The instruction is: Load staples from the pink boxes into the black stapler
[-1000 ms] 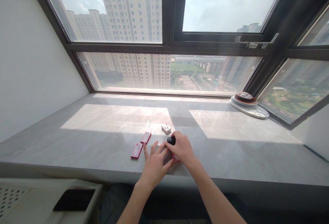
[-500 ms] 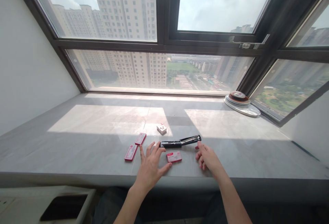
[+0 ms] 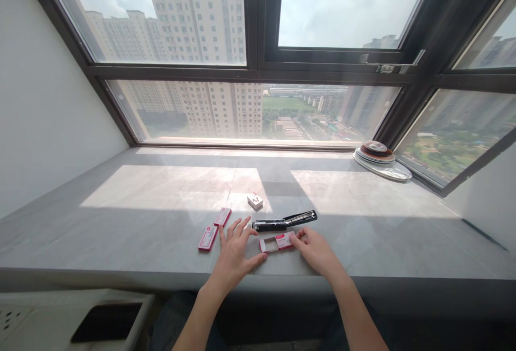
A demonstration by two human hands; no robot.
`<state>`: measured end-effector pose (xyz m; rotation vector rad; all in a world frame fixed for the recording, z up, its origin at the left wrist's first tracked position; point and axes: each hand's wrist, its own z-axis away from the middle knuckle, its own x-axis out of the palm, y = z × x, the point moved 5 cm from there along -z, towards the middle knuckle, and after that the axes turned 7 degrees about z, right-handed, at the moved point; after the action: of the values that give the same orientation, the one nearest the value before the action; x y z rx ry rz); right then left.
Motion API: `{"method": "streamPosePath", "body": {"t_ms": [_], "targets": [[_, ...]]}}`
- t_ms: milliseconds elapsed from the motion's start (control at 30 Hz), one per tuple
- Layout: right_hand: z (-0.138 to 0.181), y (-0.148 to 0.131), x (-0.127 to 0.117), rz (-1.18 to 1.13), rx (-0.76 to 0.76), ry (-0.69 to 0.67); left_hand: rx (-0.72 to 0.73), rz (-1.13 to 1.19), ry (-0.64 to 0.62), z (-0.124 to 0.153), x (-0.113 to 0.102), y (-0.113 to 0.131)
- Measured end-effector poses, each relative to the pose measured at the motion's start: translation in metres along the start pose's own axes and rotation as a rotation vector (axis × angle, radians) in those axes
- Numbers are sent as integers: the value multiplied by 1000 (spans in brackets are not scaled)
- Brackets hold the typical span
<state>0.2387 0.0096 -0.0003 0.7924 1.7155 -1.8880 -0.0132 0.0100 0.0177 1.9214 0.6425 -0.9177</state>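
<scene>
A small red-and-white staple box [image 3: 278, 242] lies near the front of the sill, partly slid apart. Its printed cover is pulled to the right, baring a pale tray. My right hand [image 3: 316, 249] pinches the cover's right end between thumb and fingers. Fingers spread, my left hand [image 3: 234, 251] rests at the box's left, its thumb tip beside the tray's near corner. Its index finger reaches to the left end of a black stapler [image 3: 269, 225]. The stapler lies opened out behind the box, its metal channel showing.
Two flat red-and-white boxes [image 3: 207, 238] lie left of my left hand. A small white box [image 3: 255, 200] sits behind the stapler. Stacked plates [image 3: 374, 153] stand in the far right corner by the window. The grey sill [image 3: 141, 238] ends at a front edge.
My right hand has left the stapler's right end and moved to the staple box. The box's cover has slid right, exposing the tray. My left hand has barely moved.
</scene>
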Motion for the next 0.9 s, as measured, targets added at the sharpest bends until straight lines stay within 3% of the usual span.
{"method": "streamPosePath", "body": {"t_ms": [133,300,400,500,667,800,900], "targets": [[-3,-20,-6,130,-33,96,17,0,2,-1,-1,1],[-11,-34,-6,248,-5,68,2,29,11,1,-3,4],[-12,-46,0,156,-72,46,-13,46,21,2,-4,3],[-13,-63,22,11,-176,-28,-30,61,14,2,-3,1],[-24,-72,59,-204,-136,-7,-45,91,-13,1,-2,-1],[-29,-79,64,-251,-159,32,-25,107,-14,0,-7,1],[-26,-90,55,-221,-216,11,-8,133,-26,2,-13,2]]}}
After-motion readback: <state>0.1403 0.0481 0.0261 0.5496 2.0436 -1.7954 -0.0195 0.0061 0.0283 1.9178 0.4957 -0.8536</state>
